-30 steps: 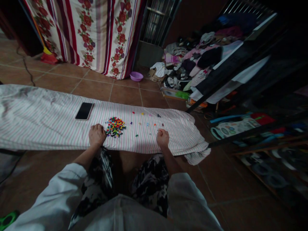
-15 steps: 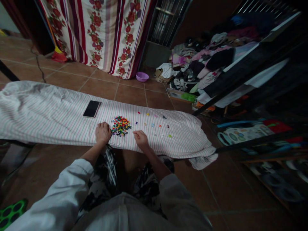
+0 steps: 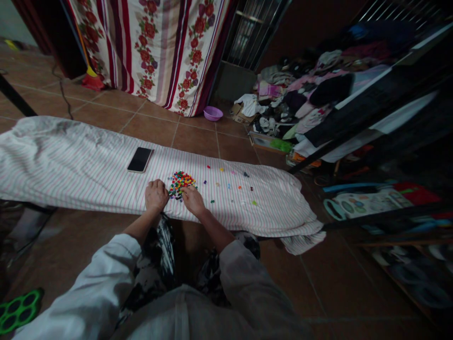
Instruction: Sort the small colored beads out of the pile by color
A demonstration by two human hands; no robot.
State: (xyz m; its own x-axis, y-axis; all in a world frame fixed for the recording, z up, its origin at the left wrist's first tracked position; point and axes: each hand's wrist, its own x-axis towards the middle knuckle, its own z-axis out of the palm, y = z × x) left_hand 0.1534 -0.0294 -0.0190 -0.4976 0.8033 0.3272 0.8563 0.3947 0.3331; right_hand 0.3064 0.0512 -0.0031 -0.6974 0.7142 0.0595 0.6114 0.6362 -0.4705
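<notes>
A heap of small multicoloured pieces (image 3: 182, 181) lies on the striped cloth (image 3: 95, 165). My left hand (image 3: 156, 194) rests at the heap's left edge, fingers curled; whether anything is under them is hidden. At the heap's lower right, my right hand (image 3: 192, 198) has its fingers pinched together among the pieces, and what they hold is too small to make out. Several single pieces lie spread out to the right, among them a yellow one (image 3: 222, 169), a dark green one (image 3: 213, 201) and a lime one (image 3: 254, 203).
A phone (image 3: 140, 159) lies on the cloth left of the heap. Beyond the cloth are a purple basin (image 3: 213, 113), a floral curtain (image 3: 148, 52) and a pile of clothes (image 3: 300, 89). Dark metal bars (image 3: 318, 153) rise at the right.
My right hand has moved left from beside the heap onto its edge. A dark green piece now shows where that hand was. The view has shifted slightly.
</notes>
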